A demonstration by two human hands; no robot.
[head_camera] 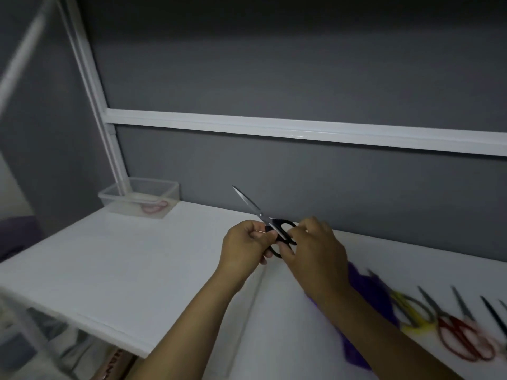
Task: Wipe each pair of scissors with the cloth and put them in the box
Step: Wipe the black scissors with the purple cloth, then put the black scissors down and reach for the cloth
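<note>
Risk: black scissors (255, 209), pinched at the handles by both left hand (244, 242) and right hand (315, 248), may slip in transfer or reach box (123, 207) unwiped, cloth (367, 292) in neither hand.

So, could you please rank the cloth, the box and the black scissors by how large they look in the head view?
1. cloth: largest, though the right arm covers part of it.
2. box: farther away, so it may really be bigger.
3. black scissors: smallest, held by the left hand and right hand.
</note>
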